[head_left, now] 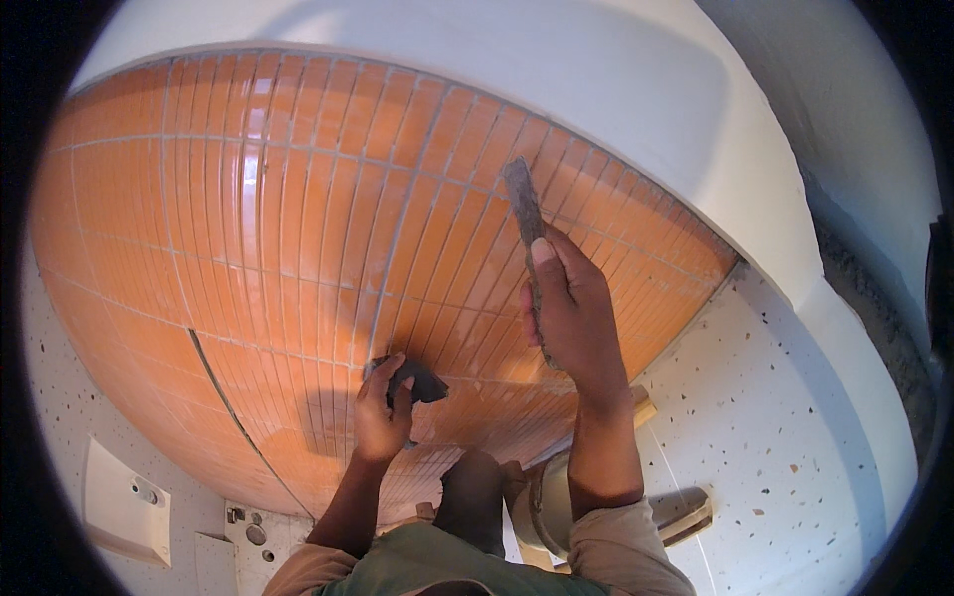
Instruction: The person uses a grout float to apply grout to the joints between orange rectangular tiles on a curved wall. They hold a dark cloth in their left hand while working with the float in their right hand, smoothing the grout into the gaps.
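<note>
Holding grey tool (523, 194), maybe a float seen edge-on, right hand (576, 313); dark scrap (427, 383), left hand (384, 415). Use even pressure across orange tiles (333, 233).

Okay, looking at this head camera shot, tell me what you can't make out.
- Head view: middle of the flat grey strip, behind the right hand.
- Head view: full outline of the black piece, partly behind the left hand.
- Head view: whole rim of the round container, partly behind the right forearm.
- Head view: rest of the green shirt, cut off by the lower edge.
</note>
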A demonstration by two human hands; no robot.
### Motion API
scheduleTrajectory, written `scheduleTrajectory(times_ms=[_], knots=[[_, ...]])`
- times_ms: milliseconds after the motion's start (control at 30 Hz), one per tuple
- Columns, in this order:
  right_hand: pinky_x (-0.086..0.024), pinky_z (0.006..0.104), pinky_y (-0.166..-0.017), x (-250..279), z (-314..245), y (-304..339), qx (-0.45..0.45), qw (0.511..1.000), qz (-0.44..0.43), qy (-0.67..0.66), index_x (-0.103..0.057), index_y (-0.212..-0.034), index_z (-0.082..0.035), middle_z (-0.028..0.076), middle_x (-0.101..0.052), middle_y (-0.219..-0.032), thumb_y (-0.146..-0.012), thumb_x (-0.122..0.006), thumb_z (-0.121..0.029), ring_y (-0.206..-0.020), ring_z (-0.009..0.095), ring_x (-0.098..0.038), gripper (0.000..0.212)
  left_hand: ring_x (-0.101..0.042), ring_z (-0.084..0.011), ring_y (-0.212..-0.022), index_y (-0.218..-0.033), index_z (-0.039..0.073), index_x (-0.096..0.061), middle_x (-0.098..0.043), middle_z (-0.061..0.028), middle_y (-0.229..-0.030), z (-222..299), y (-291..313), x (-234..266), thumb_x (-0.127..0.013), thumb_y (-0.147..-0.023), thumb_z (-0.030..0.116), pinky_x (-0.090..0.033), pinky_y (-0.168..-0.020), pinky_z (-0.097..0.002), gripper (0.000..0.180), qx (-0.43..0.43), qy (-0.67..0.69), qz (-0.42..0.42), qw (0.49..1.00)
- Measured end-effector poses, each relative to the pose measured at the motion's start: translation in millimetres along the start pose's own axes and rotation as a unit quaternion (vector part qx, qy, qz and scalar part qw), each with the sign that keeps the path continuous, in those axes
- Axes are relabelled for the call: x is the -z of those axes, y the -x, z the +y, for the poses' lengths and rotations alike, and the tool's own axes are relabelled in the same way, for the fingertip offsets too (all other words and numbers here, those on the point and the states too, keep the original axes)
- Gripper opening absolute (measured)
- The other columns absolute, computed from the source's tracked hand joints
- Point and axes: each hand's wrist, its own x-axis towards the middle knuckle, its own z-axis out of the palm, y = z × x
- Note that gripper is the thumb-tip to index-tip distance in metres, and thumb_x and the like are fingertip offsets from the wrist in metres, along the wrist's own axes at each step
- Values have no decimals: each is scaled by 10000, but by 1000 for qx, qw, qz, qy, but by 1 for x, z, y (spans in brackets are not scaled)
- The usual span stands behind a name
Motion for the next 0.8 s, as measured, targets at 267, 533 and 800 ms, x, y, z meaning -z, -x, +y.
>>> scheduleTrajectory(times_ms=[267,533,800], knots=[[-461,313,-590,2,-2,4,-13,1000,-11,2,-539,-1283,-46,77,-541,-668,-1016,-439,-251,-608,149,-567,351,-645,-371,-982,-1162,-32,-584,-643,-242,-1083,-10,2,0,-604,-864,16,-513,-843,-388,303,16,7,-10,1000],[-456,317,-581,-5,-5,7,-3,1000,-25,1,-537,-1276,-47,65,-538,-656,-1015,-442,-247,-600,136,-555,342,-635,-265,-974,-1191,-54,-549,-632,-209,-1054,-1,2,3,-582,-891,1,-506,-842,-333,307,5,-20,-30,999],[-398,245,-431,-20,-8,1,29,998,-47,5,-550,-1253,-34,14,-491,-607,-1026,-407,-314,-460,75,-471,388,-651,-366,-959,-1171,13,-588,-651,-228,-1044,4,2,-4,-627,-865,27,-523,-816,-396,308,-13,-40,-42,998]])
